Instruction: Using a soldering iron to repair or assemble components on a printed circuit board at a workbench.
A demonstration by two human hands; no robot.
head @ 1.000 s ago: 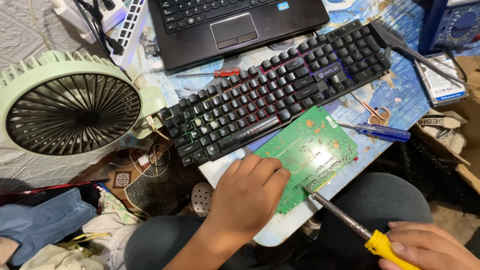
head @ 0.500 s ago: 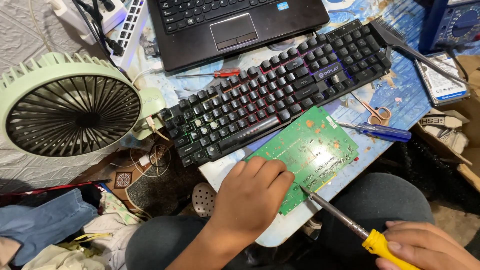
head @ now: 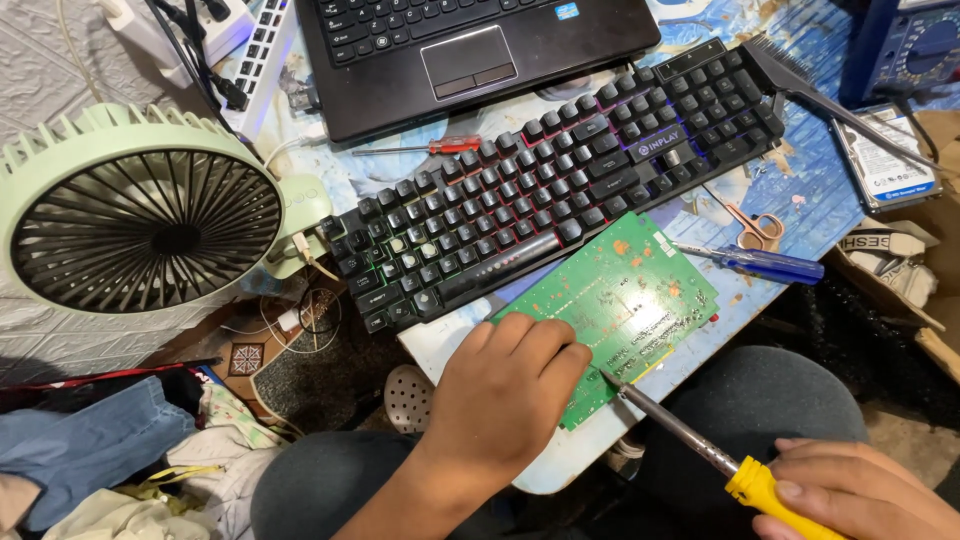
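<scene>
Left hand (head: 505,385) presses flat on green circuit board (head: 615,305); right hand (head: 860,490) grips yellow-handled screwdriver (head: 700,450), tip probably touching the board edge just beside left fingers.

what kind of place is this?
Likely an informal electronics repair spot, low table at home or in a small shop: bare green circuit board under the left hand, yellow-handled screwdriver in the right hand, backlit keyboard.
</scene>
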